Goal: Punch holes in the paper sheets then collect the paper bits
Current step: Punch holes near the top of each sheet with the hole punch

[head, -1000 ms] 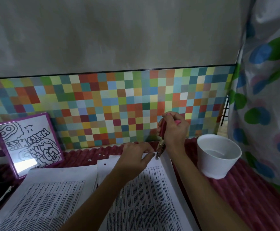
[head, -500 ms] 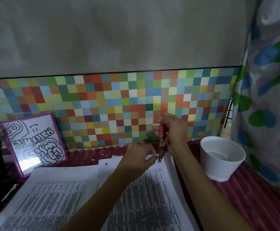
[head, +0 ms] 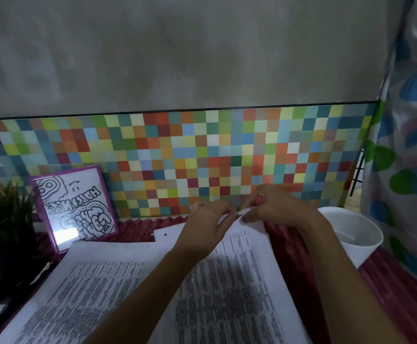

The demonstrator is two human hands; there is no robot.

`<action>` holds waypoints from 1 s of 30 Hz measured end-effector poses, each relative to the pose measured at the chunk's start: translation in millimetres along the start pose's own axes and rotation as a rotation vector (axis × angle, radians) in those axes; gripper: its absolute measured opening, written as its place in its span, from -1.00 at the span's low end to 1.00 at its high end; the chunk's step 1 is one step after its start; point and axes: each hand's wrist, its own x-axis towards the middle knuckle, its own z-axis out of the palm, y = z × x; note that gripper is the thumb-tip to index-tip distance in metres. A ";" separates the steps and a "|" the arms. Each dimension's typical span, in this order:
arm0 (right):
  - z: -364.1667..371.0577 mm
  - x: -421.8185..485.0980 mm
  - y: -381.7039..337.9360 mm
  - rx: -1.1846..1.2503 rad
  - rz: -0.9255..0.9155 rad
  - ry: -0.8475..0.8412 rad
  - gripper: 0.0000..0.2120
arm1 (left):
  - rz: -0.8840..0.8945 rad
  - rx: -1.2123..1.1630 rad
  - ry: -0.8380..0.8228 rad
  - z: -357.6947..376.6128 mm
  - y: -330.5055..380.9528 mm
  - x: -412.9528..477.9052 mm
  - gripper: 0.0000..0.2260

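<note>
Right hand (head: 277, 207): fingers (head: 249, 218) curled together around a pink-handled punch (head: 259, 200), of which only a sliver of handle shows; its working end is hidden, so whether it bites the paper cannot be told. Left hand (head: 208, 222): fingers (head: 228, 212) pinched on the far edge of the right-hand paper sheet (head: 227, 281), lifting that edge slightly, fingertips almost touching those of the right hand.

Taking this sheet as landmark: one punched hole (head: 165, 234) shows near its far left corner. A second printed sheet (head: 83, 289) lies just beside it on the left, slightly overlapped; no hole is visible in it. A few white paper bits (head: 151, 234) lie on the red ribbed desk (head: 388, 281) just beyond the sheet's far left corner. A white cup (head: 351, 234) stands to the sheet's right, near the right wrist.

Assessment: punching is under way, with at least one hole done and another likely being made along the far edge. Collection of the bits appears not yet begun; the cup's contents are unclear.
</note>
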 end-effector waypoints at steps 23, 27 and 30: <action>-73.4 -73.1 -119.2 0.051 -0.485 1.017 -0.92 | -0.515 -0.805 0.224 -47.2 -31.0 -63.4 -0.66; -68.7 -89.7 -141.1 -0.014 -0.483 0.939 -0.93 | -0.579 -0.805 0.222 -35.8 -26.0 -68.9 -0.64; -70.0 -86.9 -151.6 0.029 -0.419 0.892 -0.85 | -0.609 -0.822 0.212 -36.5 -25.1 -73.7 -0.82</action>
